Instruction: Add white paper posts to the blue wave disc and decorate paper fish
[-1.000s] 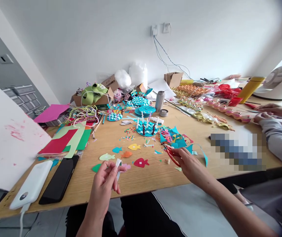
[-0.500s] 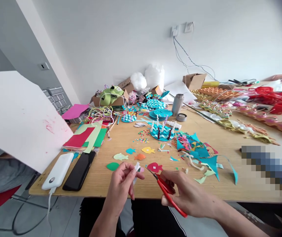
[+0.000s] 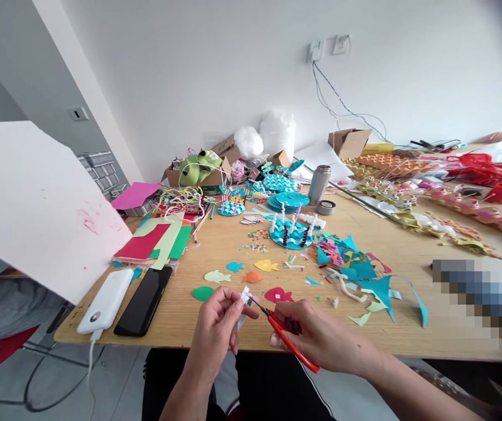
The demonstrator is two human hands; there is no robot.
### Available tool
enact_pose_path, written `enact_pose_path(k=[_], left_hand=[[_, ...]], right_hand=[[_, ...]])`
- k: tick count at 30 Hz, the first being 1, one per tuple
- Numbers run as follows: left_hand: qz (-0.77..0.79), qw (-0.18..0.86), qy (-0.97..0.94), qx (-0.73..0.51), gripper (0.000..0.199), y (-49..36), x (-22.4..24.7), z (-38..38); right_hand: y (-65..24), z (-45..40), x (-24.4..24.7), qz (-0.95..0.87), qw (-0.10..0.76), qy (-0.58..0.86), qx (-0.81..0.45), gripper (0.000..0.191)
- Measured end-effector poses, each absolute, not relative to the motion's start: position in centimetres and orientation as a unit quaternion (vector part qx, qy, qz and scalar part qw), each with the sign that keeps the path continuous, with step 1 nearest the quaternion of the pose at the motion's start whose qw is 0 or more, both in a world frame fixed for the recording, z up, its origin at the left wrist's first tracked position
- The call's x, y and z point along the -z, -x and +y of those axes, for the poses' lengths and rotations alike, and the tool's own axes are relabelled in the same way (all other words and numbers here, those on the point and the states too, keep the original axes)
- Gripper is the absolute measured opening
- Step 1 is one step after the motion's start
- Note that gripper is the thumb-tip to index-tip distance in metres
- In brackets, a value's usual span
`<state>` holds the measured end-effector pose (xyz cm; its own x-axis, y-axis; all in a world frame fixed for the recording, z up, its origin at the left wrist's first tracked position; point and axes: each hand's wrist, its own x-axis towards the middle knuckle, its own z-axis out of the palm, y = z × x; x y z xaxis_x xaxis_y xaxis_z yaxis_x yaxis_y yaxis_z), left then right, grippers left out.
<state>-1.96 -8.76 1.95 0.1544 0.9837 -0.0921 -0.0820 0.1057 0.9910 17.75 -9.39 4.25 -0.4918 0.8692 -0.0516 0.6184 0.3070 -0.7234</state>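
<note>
Right hand: its grip (image 3: 325, 336) is closed round the red handles of the scissors (image 3: 292, 348), over the near edge of the worktop (image 3: 181, 327)
Left hand: its grip (image 3: 216, 318) pinches a white strip (image 3: 245, 294), the upper end standing clear of the fingertips, above the near edge
Scissors: tips at the strip, pointing away and to the left; the step looks like snipping a small piece off its upper end
Next cut: would seem to call for the strip held steady, the blades squared across it and the fingers kept back from the tips
Strip's lower part: partly covered by the left hand, so its full length cannot be told
Blades: too fine here to tell whether they have bitten into the strip
Pink shape (image 3: 254, 301): mostly behind the left hand, outline unclear
Red fish (image 3: 272, 290): just beyond the right hand, a white square on it, lower edge close to the fingers
Green shape (image 3: 202, 293): left of the red fish, one end hidden by the left hand
Right near corner: blotted out by a pixelated patch (image 3: 483, 298), contents unreadable
Yellow fish (image 3: 263, 266): farther in from the near edge, with a pale mark too small to name surely
</note>
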Motion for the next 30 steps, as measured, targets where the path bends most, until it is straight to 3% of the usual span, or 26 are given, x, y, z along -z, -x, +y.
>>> enact_pose_path(k=[30], left_hand=[[0.454, 0.595, -0.499, -0.436, 0.030, 1.89, -1.88, -8.92]], right_hand=[[-17.39, -9.08, -4.10, -0.773, 0.165, 0.473, -0.390, 0.039]])
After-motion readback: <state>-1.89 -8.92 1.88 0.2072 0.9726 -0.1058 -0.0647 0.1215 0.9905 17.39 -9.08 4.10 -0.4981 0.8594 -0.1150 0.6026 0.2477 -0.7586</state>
